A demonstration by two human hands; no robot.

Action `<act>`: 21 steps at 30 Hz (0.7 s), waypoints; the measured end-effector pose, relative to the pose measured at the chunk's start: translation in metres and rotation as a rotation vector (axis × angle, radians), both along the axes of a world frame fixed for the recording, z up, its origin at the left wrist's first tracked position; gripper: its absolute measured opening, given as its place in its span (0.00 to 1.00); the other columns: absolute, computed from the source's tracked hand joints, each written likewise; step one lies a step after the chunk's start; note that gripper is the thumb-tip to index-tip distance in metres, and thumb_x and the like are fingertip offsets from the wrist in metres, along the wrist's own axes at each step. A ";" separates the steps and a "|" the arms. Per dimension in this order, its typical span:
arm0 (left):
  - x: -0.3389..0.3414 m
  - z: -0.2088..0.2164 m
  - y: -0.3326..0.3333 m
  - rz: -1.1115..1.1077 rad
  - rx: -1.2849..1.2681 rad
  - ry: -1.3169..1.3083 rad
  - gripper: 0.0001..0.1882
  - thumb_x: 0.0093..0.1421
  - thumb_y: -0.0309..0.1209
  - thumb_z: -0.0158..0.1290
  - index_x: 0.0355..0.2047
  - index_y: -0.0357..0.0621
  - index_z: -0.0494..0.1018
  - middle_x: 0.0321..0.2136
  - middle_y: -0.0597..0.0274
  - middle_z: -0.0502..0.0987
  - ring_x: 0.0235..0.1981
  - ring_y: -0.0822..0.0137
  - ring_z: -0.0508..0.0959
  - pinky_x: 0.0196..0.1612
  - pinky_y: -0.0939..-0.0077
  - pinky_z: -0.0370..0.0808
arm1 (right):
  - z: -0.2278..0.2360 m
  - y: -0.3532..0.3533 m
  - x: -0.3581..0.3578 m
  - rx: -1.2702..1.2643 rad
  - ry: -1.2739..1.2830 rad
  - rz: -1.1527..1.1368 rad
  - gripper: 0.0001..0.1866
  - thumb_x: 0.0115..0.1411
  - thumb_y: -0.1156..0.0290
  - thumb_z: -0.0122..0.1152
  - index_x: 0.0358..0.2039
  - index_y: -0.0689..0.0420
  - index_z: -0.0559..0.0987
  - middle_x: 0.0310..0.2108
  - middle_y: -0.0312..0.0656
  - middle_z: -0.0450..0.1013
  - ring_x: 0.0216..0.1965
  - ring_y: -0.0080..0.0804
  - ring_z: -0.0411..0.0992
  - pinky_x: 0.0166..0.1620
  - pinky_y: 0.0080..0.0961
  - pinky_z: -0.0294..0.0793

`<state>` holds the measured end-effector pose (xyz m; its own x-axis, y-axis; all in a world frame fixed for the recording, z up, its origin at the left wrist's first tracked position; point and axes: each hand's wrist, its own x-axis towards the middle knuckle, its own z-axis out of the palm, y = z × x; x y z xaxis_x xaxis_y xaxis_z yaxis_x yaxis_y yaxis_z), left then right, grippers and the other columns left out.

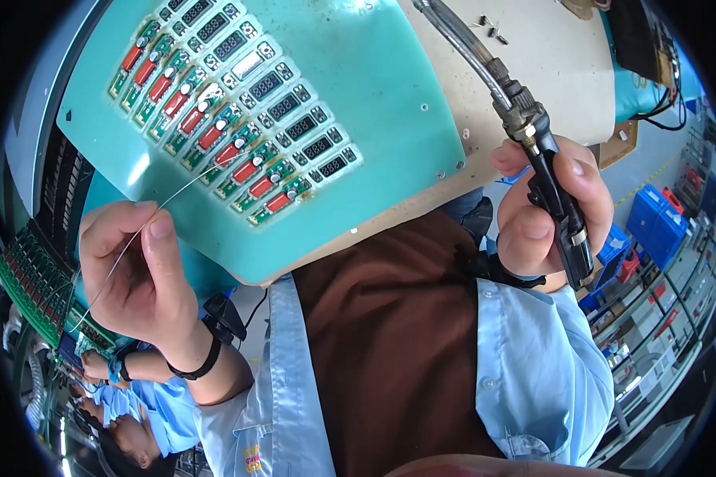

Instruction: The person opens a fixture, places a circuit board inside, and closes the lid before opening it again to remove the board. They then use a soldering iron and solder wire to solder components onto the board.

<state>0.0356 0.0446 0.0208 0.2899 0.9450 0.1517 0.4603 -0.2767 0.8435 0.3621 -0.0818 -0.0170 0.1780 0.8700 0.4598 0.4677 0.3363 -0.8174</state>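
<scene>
My left hand point(139, 266) pinches a thin silvery solder wire point(184, 188) between thumb and forefinger. The wire's far end reaches the rows of circuit boards point(229, 149), and its tail hangs below the hand. Each board carries a red component, a small cylinder and a black digit display, and they lie in a fixture on a green mat point(350, 103). My right hand point(553, 207) is closed around a black-handled tool point(555, 179) with a knurled metal collar. A metal tube-like part runs from the collar to the top edge. The tool is right of the boards, apart from them.
Several small black parts point(493, 33) lie on the beige tabletop point(549, 71). At left stands a rack of green boards point(32, 278). A co-worker in a blue sleeve point(155, 401) sits at lower left. Blue bins point(652, 222) and shelving are on the right.
</scene>
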 end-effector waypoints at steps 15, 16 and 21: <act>0.007 0.005 0.008 -0.032 0.083 0.047 0.06 0.64 0.16 0.57 0.41 0.29 0.74 0.38 0.54 0.76 0.34 0.72 0.75 0.38 0.83 0.73 | 0.013 0.012 0.019 -0.044 -0.088 0.103 0.29 0.67 0.56 0.66 0.59 0.63 0.70 0.37 0.62 0.76 0.33 0.44 0.79 0.39 0.33 0.79; 0.005 0.005 0.009 -0.038 0.089 0.037 0.06 0.64 0.16 0.57 0.41 0.29 0.74 0.38 0.54 0.76 0.34 0.71 0.75 0.38 0.83 0.73 | 0.014 0.012 0.017 -0.041 -0.082 0.105 0.29 0.67 0.57 0.66 0.59 0.63 0.70 0.37 0.61 0.76 0.33 0.44 0.79 0.38 0.32 0.79; 0.000 0.005 0.002 -0.090 0.113 0.039 0.07 0.65 0.15 0.56 0.43 0.28 0.74 0.39 0.54 0.77 0.34 0.72 0.76 0.36 0.85 0.73 | 0.026 0.004 0.006 -0.054 -0.104 0.210 0.29 0.67 0.58 0.66 0.59 0.64 0.70 0.37 0.61 0.76 0.32 0.43 0.79 0.37 0.31 0.78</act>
<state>0.0355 0.0466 0.0260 0.3800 0.8926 0.2428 0.4609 -0.4103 0.7869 0.3682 -0.0779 0.0092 -0.0557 0.9067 0.4181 0.4749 0.3924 -0.7877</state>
